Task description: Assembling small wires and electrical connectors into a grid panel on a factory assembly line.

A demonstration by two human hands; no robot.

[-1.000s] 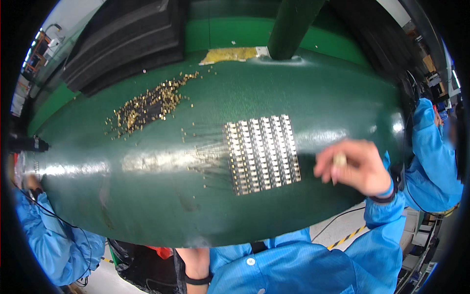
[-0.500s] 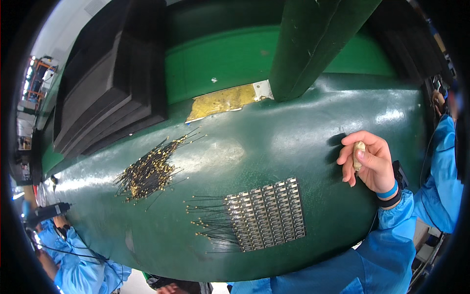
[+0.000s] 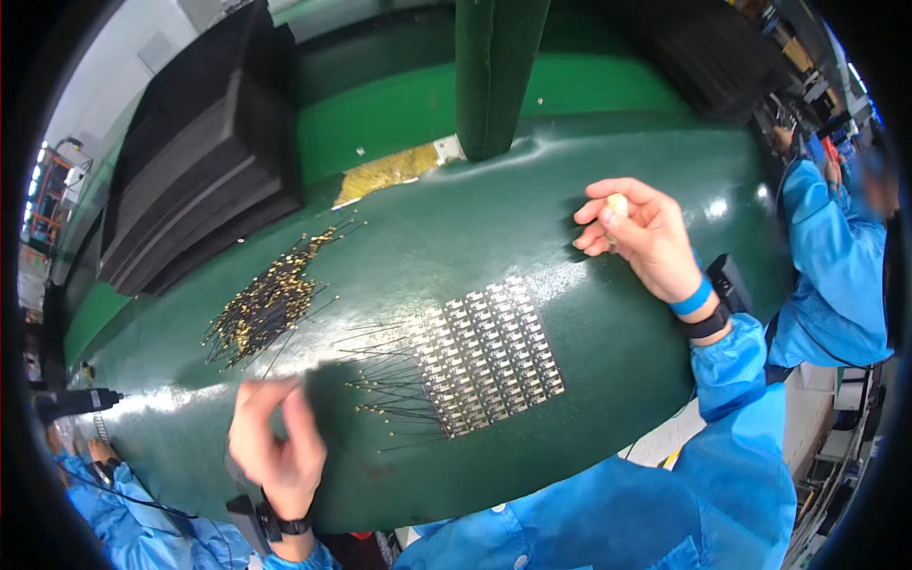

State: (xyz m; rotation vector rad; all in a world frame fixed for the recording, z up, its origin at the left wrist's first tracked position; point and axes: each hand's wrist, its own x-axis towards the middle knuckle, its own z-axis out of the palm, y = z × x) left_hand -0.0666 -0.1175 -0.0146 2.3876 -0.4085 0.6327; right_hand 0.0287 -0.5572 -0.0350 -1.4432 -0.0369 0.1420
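Note:
My right hand (image 3: 638, 236), bent at the fingers, pinches a small cream-coloured piece (image 3: 617, 205) above the green table mat; its kind does not show. Left of and below it lies a panel of small circuit boards (image 3: 494, 356) in rows, with thin black cables (image 3: 385, 380) sticking out from its left side. My left hand (image 3: 275, 437) hovers over the table's near left part, left of those cables, its curled fingers smeared by motion. Whether it holds anything cannot be made out. A loose pile of black cables with gold-coloured ends (image 3: 261, 309) lies just beyond it.
Stacked black foam slabs (image 3: 195, 171) stand at the back left. A green post (image 3: 496, 81) rises at the back edge beside a worn yellow strip (image 3: 389, 176). Co-workers in blue sleeves (image 3: 826, 271) work at the far right and lower left, where a dark tool (image 3: 81, 407) juts in.
My left hand has come up from the lower edge over the table. My right hand still pinches the cream-coloured piece. The whole view has shifted and turned.

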